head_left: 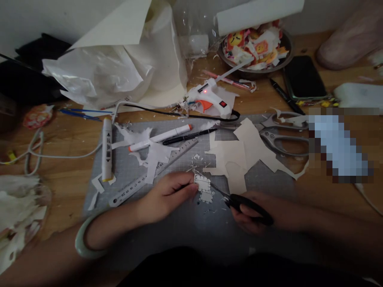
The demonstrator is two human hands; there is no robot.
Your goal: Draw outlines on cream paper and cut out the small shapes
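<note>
Between thumb and fingers, my left hand (172, 195) pinches a small white paper cutout (202, 182) with dark wavy outlines. A second outlined cutout (206, 196) shows just below it; whether the two are joined I cannot tell. My right hand (254, 213) grips a pair of small black-handled scissors (247, 205), fingers through the handle. Their blades point left and reach the edge of the paper. Tiny paper clippings (197, 160) lie on the grey cutting mat (179, 239) just beyond the cutout.
Paper scraps (231, 159), a steel ruler (155, 171), markers (107, 149) and large grey scissors (284, 139) lie around the mat. Behind are a white glue gun (214, 97) with a lit red light, a metal bowl (289, 54) of paper cutouts and a phone (304, 77).
</note>
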